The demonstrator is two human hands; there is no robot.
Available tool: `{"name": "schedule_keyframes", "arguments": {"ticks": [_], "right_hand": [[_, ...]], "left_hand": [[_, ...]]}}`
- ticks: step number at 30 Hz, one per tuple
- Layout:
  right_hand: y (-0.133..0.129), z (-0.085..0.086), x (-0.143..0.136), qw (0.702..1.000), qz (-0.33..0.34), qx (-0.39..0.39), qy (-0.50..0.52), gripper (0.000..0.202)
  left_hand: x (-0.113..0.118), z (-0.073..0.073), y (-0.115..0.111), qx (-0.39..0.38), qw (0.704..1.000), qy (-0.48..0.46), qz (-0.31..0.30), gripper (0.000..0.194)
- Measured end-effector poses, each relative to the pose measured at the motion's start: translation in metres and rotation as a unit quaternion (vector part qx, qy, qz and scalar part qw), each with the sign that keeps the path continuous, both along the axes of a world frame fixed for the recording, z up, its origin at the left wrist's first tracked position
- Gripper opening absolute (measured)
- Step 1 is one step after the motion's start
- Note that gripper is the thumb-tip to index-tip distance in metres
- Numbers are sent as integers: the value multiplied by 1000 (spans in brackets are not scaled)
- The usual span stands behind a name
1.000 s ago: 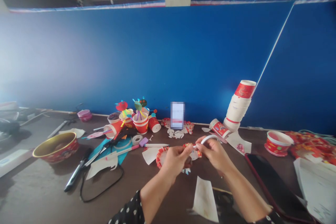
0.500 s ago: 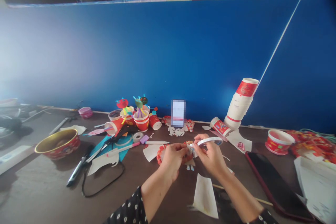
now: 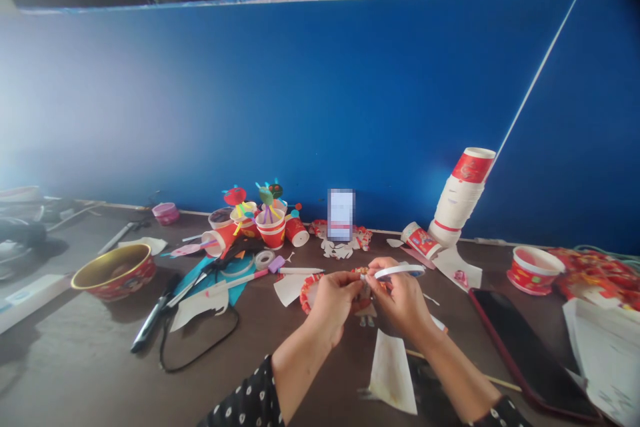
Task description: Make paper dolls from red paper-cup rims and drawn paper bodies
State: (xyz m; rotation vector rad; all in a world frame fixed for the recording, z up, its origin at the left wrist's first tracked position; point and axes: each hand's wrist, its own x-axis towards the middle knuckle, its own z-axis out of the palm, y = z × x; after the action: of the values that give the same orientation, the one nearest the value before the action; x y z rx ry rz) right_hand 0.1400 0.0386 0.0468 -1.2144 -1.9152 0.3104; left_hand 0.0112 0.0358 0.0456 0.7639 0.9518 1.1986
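My right hand [image 3: 403, 297] is closed around a roll of white tape [image 3: 400, 270], which is tilted with its ring facing up. Fingertips pinched, my left hand [image 3: 333, 303] meets the right one over a small piece that I cannot make out. Just below the fingertips shows a small paper figure [image 3: 367, 317] with two little feet, its upper part hidden by the hands. Behind my left hand lies a red patterned ring-shaped piece [image 3: 306, 293], partly covered.
Scissors [image 3: 187, 287], a marker [image 3: 155, 317] and a gold-rimmed bowl [image 3: 115, 273] lie left. Paper cups with craft figures [image 3: 273, 230] stand behind. On the right are a dark phone [image 3: 530, 353], stacked cups [image 3: 457, 200] and a red tub [image 3: 535, 270]. A paper scrap [image 3: 393, 373] lies in front.
My fingertips have come slightly closer together, and less of the white piece between them shows. The tape roll has tipped a little. The whole view has shifted slightly.
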Motion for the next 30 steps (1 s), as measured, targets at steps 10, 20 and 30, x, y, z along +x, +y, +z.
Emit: {"name": "schedule_keyframes", "arguments": {"ticks": [10,20,30], "right_hand": [[1,1,0,1000,-2,17,-23,21],[6,1,2,994,46,-62,76,25],[6,2,2,987,71,-102,99,18]], "left_hand": [[1,-5,3,18,997,64,35,29],[-2,-2,1,81,976,180,96,20],[-6,-5,5,89,960,262,37,18]]}}
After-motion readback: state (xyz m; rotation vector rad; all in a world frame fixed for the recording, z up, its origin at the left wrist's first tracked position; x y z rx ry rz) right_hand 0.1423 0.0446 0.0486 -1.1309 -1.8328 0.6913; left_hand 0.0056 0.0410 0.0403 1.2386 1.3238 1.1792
